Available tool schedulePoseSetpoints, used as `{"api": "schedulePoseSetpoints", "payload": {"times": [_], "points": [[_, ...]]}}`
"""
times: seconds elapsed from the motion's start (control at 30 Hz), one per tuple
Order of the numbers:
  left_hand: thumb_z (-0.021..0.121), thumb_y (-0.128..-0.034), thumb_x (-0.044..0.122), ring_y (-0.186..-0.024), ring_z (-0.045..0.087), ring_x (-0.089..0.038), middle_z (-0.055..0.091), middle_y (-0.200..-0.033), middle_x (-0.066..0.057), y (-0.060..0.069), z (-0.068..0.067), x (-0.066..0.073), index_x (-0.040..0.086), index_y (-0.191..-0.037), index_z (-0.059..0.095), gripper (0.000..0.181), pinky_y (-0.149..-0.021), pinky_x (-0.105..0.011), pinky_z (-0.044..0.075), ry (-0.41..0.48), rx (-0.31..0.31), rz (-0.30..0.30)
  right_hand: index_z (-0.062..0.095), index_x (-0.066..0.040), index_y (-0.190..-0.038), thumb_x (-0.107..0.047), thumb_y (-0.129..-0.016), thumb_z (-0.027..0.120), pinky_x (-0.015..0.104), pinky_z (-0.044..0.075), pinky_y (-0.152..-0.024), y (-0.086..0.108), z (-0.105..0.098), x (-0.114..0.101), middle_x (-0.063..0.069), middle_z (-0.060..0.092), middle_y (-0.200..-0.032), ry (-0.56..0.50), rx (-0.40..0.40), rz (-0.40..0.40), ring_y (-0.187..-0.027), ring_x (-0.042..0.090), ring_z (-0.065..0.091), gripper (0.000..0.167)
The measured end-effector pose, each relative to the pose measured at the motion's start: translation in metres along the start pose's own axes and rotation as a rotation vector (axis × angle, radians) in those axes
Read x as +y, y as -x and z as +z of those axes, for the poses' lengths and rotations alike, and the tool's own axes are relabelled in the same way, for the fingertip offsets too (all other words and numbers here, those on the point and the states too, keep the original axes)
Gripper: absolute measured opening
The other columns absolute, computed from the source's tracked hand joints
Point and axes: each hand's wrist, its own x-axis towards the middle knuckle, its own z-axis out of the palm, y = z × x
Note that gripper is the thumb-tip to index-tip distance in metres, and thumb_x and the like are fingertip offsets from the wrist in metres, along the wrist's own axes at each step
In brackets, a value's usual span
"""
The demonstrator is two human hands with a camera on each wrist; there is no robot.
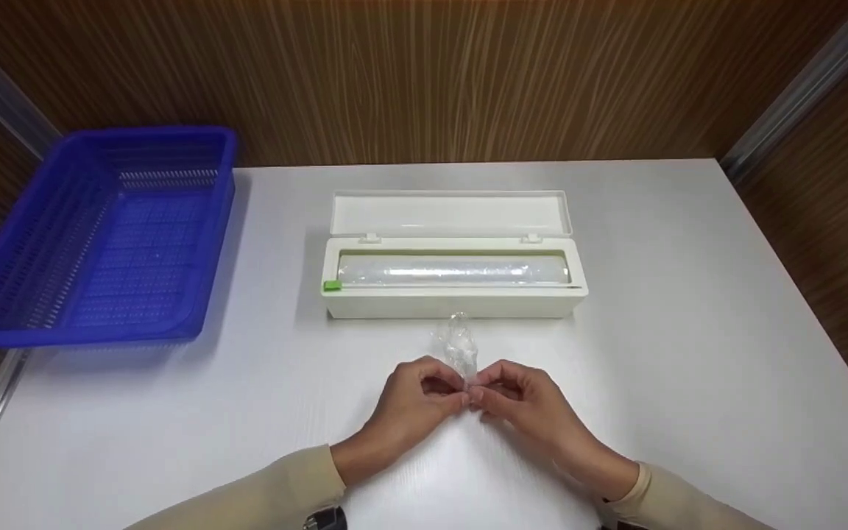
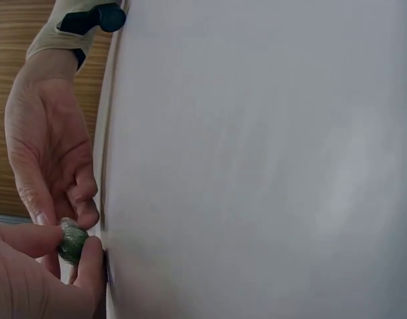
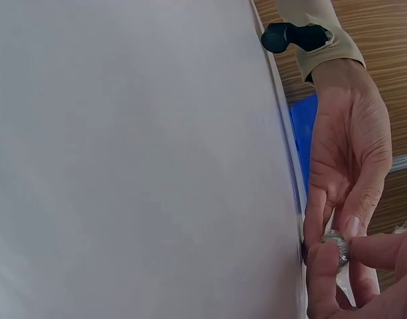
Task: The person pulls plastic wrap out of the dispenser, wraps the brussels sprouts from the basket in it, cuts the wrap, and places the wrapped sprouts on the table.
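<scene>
My left hand (image 1: 413, 401) and right hand (image 1: 531, 405) meet in front of the film dispenser, thumbs and fingertips pinching one small bundle. Clear plastic film (image 1: 461, 342) sticks up crumpled between them, pointing toward the dispenser. In the left wrist view, a small rounded green thing (image 2: 72, 244) wrapped in film shows between the fingertips. The right wrist view shows the same green thing (image 3: 338, 247), partly covered by fingers; its kind cannot be told. Just beyond the hands stands a white film dispenser (image 1: 453, 305), lid raised, with a roll of clear film (image 1: 453, 270) inside.
A blue plastic basket (image 1: 203, 287) stands at the left of the white table (image 1: 689, 353). On the dispenser's front rail, a green slider (image 1: 332, 285) sits at the left end. Wood-patterned panels (image 1: 409, 81) enclose the table at the back and sides.
</scene>
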Motion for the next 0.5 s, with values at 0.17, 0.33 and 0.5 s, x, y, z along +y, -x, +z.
{"api": "schedulePoseSetpoints", "payload": {"times": [0.17, 0.33, 0.5], "points": [[0.084, -0.0929, -0.002, -0.097, 0.074, -0.021, 0.073, -0.1, -0.009, 0.0018, 0.0002, -0.0001, -0.003, -0.099, 0.074, 0.012, -0.086, -0.026, 0.059, 0.052, -0.003, -0.007, 0.072, 0.01, -0.107, -0.003, -0.102, 0.076, 0.025, 0.059, -0.086, -0.0011, 0.0016, -0.0012, 0.015, 0.077, -0.104, 0.037, 0.064, -0.003, -0.097, 0.018, 0.074, 0.015], [0.076, -0.0948, -0.012, -0.095, 0.078, -0.031, 0.07, -0.104, -0.016, 0.0018, 0.0008, -0.0034, -0.007, -0.108, 0.063, 0.018, -0.084, -0.035, 0.064, 0.211, -0.05, -0.059, 0.073, 0.007, -0.108, -0.005, -0.1, 0.079, 0.025, 0.057, -0.085, -0.0022, 0.0025, 0.0004, 0.012, 0.077, -0.103, 0.029, 0.091, 0.041, -0.096, 0.018, 0.073, 0.016], [0.073, -0.0947, -0.014, -0.092, 0.079, -0.032, 0.07, -0.108, -0.018, 0.0011, 0.0004, -0.004, -0.01, -0.118, 0.063, 0.026, -0.084, -0.038, 0.065, 0.273, -0.076, -0.11, 0.072, 0.008, -0.109, -0.003, -0.098, 0.08, 0.024, 0.057, -0.083, -0.003, 0.0011, 0.0029, 0.012, 0.077, -0.103, 0.029, 0.08, 0.031, -0.094, 0.018, 0.072, 0.018]]}}
